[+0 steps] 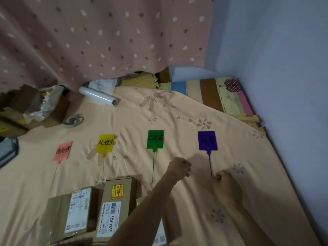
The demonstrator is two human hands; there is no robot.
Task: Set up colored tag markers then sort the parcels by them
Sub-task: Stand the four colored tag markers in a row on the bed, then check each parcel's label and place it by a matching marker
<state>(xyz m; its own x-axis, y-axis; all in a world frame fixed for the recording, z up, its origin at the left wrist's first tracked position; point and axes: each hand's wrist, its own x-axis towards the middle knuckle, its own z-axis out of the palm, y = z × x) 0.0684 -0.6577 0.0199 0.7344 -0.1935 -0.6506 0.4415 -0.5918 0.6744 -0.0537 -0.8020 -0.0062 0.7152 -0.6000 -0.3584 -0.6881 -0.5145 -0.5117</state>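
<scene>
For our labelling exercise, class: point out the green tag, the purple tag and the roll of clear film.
green tag (155, 139): head view, middle of its flat label.
purple tag (207, 140): head view, middle of its flat label.
roll of clear film (97, 96): head view, middle of its curved side.

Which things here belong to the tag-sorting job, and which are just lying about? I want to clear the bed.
Job: pink tag, yellow tag, green tag, purple tag, with the right hand at its tail; left hand; parcels.

Lying about: film roll, tape roll, box of bags.
</scene>
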